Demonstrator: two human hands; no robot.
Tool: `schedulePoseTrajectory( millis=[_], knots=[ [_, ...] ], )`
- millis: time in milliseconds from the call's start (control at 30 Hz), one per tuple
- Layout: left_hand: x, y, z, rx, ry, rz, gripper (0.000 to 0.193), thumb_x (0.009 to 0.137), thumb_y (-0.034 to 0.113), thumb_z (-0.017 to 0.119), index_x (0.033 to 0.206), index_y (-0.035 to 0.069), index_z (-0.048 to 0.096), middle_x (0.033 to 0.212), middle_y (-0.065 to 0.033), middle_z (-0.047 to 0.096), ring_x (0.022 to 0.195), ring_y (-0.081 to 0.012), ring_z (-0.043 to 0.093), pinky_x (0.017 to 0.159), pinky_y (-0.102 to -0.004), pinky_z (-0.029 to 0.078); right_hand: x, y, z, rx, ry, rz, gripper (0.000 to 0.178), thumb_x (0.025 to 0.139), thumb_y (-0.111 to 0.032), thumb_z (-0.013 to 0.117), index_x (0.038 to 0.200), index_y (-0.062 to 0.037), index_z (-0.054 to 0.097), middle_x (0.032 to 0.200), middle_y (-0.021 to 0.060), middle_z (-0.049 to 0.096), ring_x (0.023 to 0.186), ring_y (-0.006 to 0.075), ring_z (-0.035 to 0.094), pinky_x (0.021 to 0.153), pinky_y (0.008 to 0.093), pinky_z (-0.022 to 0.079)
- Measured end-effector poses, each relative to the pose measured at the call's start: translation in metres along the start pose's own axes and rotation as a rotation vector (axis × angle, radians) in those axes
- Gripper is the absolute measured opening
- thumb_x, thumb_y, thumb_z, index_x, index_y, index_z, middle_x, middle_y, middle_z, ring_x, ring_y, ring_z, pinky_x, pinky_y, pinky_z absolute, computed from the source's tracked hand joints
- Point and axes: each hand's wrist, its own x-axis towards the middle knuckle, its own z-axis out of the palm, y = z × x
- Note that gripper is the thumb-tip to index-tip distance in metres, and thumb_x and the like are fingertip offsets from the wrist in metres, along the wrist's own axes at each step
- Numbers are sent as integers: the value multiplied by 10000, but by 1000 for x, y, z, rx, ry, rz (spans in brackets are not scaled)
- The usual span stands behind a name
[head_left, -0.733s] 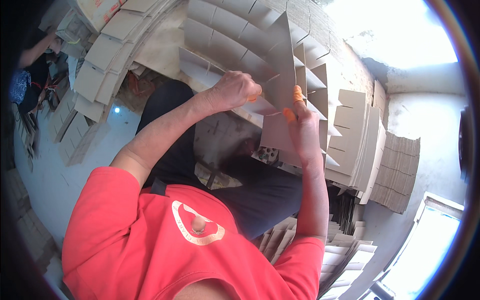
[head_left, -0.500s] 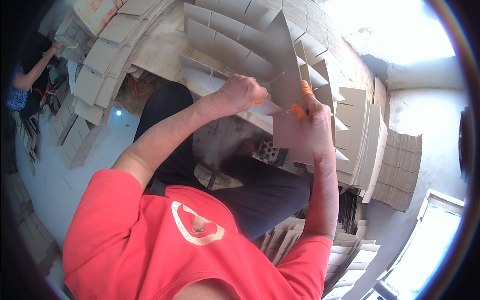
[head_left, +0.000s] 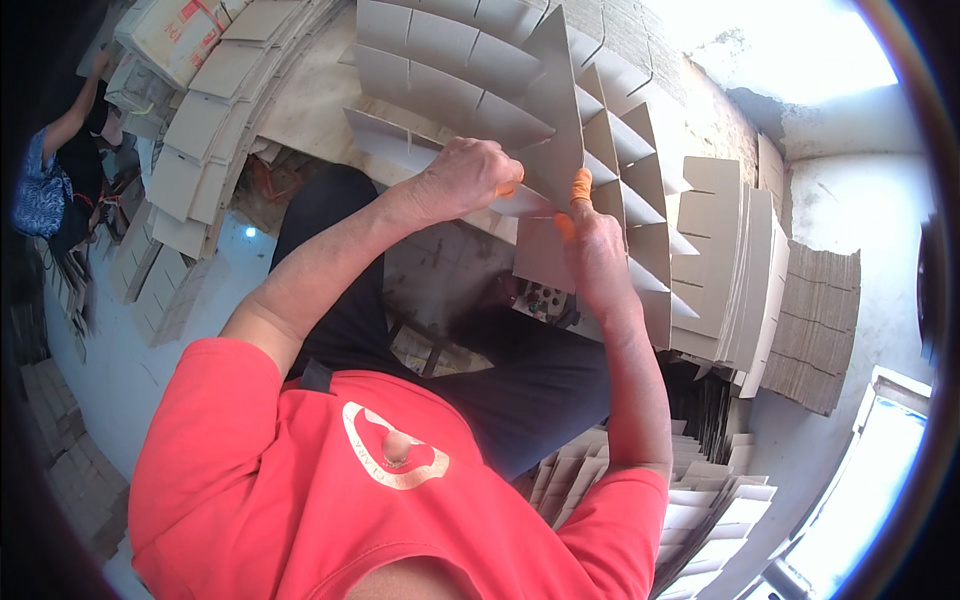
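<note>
Slotted grey cardboard strips stand on edge, crossed into a partly interlocked divider grid (head_left: 608,150) on the bench. My right hand (head_left: 597,250) is closed around a crosswise cardboard strip (head_left: 556,105) with slots, its near end hanging past the bench edge. Orange coverings wrap the thumb and a finger of this hand. My left hand (head_left: 468,178), also with orange on a fingertip, is closed on the nearest long cardboard strip (head_left: 395,138), close to where the two strips meet. Its fingers partly hide the grip.
Flat slotted cardboard is stacked to the right (head_left: 712,260), with a thicker bundle (head_left: 815,325) beyond. More cardboard stacks (head_left: 190,165) line the left side, below a white box (head_left: 172,38). Another person's arm (head_left: 72,120) shows at far left. Cardboard pieces (head_left: 715,520) lie near my right elbow.
My right hand and the crosswise strip have moved left and slightly toward me. My left hand has shifted a little left, still closed. The other person's arm has risen.
</note>
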Motion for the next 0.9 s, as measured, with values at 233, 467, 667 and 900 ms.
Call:
schedulePoseTrajectory(
  millis=[233,467,667,900],
  knots=[
    [30,-9,-32,-65,47,84,207,775,246,704,868,62,683,781,-83,659,745,-266,615,672,-392,500,-13,2,-2,-11,66,90,631,836,-41,600,1423,-85,372,847,239,631,753,377,637,658,441,485],
    [108,-103,-40,481,32,93,187,711,110,724,877,36,679,784,-141,653,753,-321,627,697,-424,523,-20,6,-9,87,70,40,609,840,-14,586,1413,-109,403,888,218,643,767,363,646,691,399,506],
    [108,-94,-40,482,-156,85,169,646,0,649,605,-21,486,645,-212,570,672,-386,609,607,-454,504,-17,17,-7,54,93,-60,571,794,45,556,1352,-4,446,752,174,613,623,336,612,567,414,490],
    [102,-100,-37,439,-81,85,157,632,4,638,604,-24,486,627,-216,552,664,-388,601,578,-447,486,5,-15,-22,-184,254,75,470,838,-178,691,1258,-23,548,753,141,620,672,302,635,591,376,511]
  ],
)
